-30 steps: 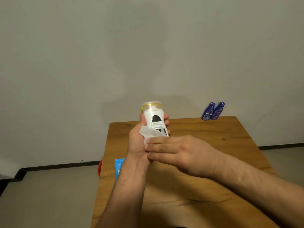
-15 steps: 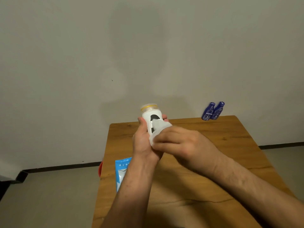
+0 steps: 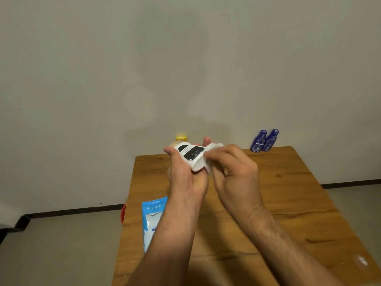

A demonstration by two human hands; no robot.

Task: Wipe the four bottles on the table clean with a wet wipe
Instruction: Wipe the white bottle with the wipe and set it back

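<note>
bottle (image 3: 190,156) now tipped sideways in left hand (image 3: 185,178); right hand (image 3: 237,172) pinches wipe (image 3: 213,147).

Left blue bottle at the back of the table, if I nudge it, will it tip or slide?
Likely tips: the left blue bottle looks tall and narrow. It stands beside the right blue bottle, so it could knock that over. At the far edge of the table, either might fall off.

- table (image 3: 288,195): wood grain, smooth, semi-matt
- white bottle (image 3: 190,156): smooth plastic w/ paper label
- wet wipe (image 3: 212,148): soft cloth
- blue bottles (image 3: 265,140): glossy plastic
- wipes pack (image 3: 153,215): shiny plastic film
</note>
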